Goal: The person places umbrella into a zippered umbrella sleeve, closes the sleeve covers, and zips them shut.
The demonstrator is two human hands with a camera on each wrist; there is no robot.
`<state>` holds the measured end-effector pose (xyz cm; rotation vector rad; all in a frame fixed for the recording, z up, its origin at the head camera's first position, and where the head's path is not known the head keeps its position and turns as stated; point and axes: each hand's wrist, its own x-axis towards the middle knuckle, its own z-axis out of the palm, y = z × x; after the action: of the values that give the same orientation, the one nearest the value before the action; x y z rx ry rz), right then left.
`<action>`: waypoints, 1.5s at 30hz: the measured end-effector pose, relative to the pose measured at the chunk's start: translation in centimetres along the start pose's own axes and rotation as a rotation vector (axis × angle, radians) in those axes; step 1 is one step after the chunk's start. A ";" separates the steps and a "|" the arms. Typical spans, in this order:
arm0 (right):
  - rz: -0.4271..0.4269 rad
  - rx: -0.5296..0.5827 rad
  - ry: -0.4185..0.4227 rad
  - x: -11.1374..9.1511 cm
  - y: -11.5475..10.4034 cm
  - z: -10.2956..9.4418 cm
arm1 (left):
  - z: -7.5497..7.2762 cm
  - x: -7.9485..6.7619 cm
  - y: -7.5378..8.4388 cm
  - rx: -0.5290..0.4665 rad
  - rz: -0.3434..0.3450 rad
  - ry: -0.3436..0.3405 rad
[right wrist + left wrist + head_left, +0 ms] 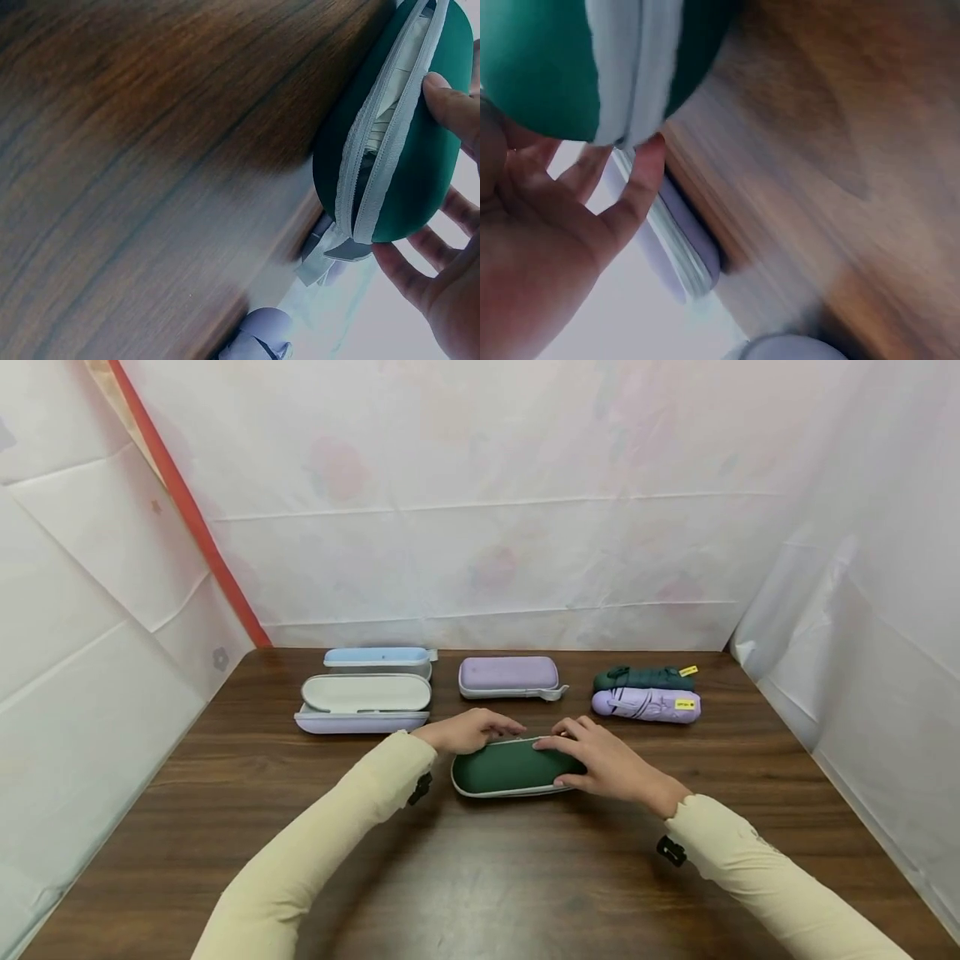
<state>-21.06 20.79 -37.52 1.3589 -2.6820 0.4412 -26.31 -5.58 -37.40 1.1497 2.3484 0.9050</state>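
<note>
A dark green zip case (pixel 510 768) with a pale zip lies across the middle of the table. Its lid is down, but the right wrist view shows a gap between the zip tapes, with whitish material (pixel 391 105) inside. My right hand (pixel 603 760) grips the case's right end, thumb (pixel 450 105) on the lid near the zip and fingers round the end. At the left end, my left hand (pixel 472 731) reaches along the far edge, fingers extended. Its fingertip (pixel 651 150) touches the case by the zip in the left wrist view.
Left, an open lilac case (pixel 360 722) stands before an open light-blue case (pixel 378 657). A closed lilac case (pixel 508 674) lies behind the green one. Folded umbrellas, one dark green (pixel 645 678) and one lilac (pixel 648 704), lie at the right. A white curtain (pixel 495 527) hangs behind.
</note>
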 end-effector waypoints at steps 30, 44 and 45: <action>-0.064 0.007 -0.024 1.7 0.2 0.3 | 0.0 2.5 0.5 0.723 0.079 0.072; -0.063 0.019 0.015 1.6 0.6 0.8 | -0.7 -1.8 -1.0 0.773 0.147 0.177; -0.062 0.017 0.016 1.6 0.5 0.8 | -0.7 -2.1 -1.1 0.779 0.157 0.192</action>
<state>-22.45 19.58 -38.03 1.4328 -2.6207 0.4674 -26.08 -8.10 -37.55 1.5921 2.9049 0.1049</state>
